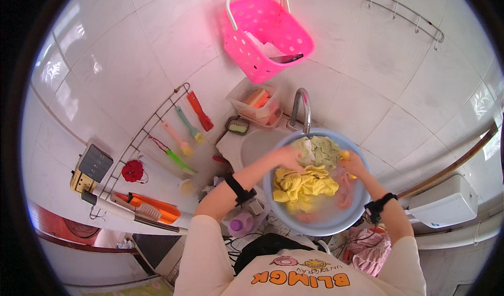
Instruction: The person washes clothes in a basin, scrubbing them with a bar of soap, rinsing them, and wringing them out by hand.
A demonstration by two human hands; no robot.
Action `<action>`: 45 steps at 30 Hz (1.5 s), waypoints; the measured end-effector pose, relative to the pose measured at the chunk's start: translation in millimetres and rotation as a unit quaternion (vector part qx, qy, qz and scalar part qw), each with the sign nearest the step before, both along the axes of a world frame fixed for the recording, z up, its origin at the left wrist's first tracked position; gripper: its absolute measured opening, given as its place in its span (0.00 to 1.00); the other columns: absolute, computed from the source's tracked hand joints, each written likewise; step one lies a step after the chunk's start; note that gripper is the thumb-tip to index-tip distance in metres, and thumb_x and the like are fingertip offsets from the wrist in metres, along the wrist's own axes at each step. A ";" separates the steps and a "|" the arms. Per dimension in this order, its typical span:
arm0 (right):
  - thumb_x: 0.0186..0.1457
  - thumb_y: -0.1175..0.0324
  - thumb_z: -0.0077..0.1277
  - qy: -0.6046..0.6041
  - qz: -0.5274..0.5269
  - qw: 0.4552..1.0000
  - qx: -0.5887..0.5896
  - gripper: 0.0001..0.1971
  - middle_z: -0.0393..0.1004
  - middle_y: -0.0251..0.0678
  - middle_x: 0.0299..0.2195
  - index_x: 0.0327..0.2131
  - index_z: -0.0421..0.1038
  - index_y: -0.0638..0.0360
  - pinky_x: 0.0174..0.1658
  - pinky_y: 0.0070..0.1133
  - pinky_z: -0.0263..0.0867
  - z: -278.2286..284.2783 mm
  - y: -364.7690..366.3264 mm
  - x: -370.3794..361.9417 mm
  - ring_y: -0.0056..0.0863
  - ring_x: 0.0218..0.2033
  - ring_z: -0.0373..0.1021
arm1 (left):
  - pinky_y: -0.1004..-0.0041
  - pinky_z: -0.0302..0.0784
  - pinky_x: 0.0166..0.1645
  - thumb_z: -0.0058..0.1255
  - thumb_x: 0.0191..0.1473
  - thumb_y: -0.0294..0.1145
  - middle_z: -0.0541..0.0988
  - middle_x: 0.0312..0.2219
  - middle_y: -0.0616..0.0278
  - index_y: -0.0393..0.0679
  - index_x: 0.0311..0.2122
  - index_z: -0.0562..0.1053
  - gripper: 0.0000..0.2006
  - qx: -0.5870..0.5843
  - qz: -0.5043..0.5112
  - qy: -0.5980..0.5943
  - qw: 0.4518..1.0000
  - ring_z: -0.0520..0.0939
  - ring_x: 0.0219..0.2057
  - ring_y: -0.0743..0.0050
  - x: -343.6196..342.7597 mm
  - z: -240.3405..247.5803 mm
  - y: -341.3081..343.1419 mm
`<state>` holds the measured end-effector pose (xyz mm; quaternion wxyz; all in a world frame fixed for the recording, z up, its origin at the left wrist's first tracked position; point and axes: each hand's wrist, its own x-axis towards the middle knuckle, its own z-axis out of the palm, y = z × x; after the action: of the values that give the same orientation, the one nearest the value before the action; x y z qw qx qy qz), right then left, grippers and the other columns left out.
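A light blue basin (pixel 362 212) sits over the sink, with cloudy water and wet cloths in it. Bunched in the middle is a yellow cloth (pixel 304 188), and a pale green cloth (pixel 324 153) lies toward the tap side. A pink cloth (pixel 345 191) shows in the water on the right. My left hand (pixel 286 158) reaches over the basin's left side, next to the green and yellow cloths, its fingers blurred. At the right rim, my right hand (pixel 353 165) is closed around a small yellow-orange thing (pixel 344 155) whose kind I cannot make out.
A curved metal tap (pixel 302 107) rises behind the basin. Left of it stand a clear plastic box (pixel 247 94) with sponges and a soap dish (pixel 237 125). A pink basket (pixel 262 39) hangs above. Brushes hang from a wall rack (pixel 149 123); a purple-capped bottle (pixel 239 225) stands below.
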<state>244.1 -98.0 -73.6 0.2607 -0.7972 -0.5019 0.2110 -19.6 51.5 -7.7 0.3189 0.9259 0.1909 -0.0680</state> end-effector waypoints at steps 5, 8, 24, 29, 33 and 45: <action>0.48 0.69 0.49 0.391 0.006 0.920 -0.002 0.11 0.72 0.34 0.28 0.35 0.66 0.62 0.28 0.19 0.66 106.6 5.5 -56.9 0.22 0.26 0.69 | 0.69 0.72 0.36 0.53 0.42 0.46 0.77 0.26 0.55 0.36 0.35 0.71 0.22 0.044 0.215 -0.193 0.956 0.77 0.31 0.67 -40.5 16.7 89.6; 0.51 0.65 0.49 0.500 0.049 0.864 0.023 0.12 0.71 0.35 0.30 0.38 0.66 0.60 0.32 0.20 0.67 136.8 39.7 -114.5 0.24 0.29 0.70 | 0.70 0.73 0.35 0.49 0.47 0.46 0.76 0.27 0.57 0.35 0.35 0.70 0.21 -0.216 0.286 -0.337 0.870 0.77 0.31 0.69 -67.3 0.8 116.8; 0.53 0.49 0.43 0.554 0.033 0.831 0.036 0.24 0.70 0.34 0.40 0.44 0.64 0.59 0.50 0.20 0.55 106.9 120.1 -199.8 0.24 0.43 0.65 | 0.86 0.58 0.16 0.54 0.47 0.42 0.72 0.21 0.70 0.43 0.32 0.71 0.13 -0.581 0.189 -0.283 0.739 0.67 0.14 0.88 -86.2 -5.1 75.2; 0.55 0.50 0.40 0.490 0.068 0.868 -0.037 0.24 0.70 0.37 0.39 0.45 0.63 0.61 0.46 0.20 0.60 113.0 102.0 -182.0 0.24 0.42 0.66 | 0.84 0.61 0.17 0.54 0.47 0.40 0.73 0.20 0.67 0.40 0.30 0.71 0.13 -0.439 0.313 -0.344 0.768 0.69 0.13 0.86 -85.6 1.8 124.3; 0.58 0.58 0.35 0.464 0.066 0.880 -0.079 0.19 0.71 0.40 0.38 0.44 0.63 0.63 0.45 0.23 0.63 99.9 69.6 -170.0 0.27 0.39 0.68 | 0.79 0.66 0.16 0.54 0.45 0.36 0.74 0.18 0.64 0.36 0.30 0.72 0.12 -0.234 0.379 -0.403 0.799 0.72 0.12 0.81 -87.7 -8.6 199.5; 0.57 0.61 0.38 0.516 -0.028 0.855 -0.041 0.16 0.71 0.39 0.37 0.43 0.63 0.64 0.43 0.18 0.64 84.2 -2.1 -132.3 0.24 0.38 0.68 | 0.73 0.72 0.20 0.54 0.40 0.35 0.75 0.15 0.55 0.30 0.27 0.73 0.15 -0.114 0.463 -0.324 0.817 0.77 0.14 0.69 -69.2 -38.9 254.8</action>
<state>111.8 -100.1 10.6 0.4552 -0.5974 -0.2637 0.6053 -88.9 306.3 -46.5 0.4593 0.6542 0.4734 0.3701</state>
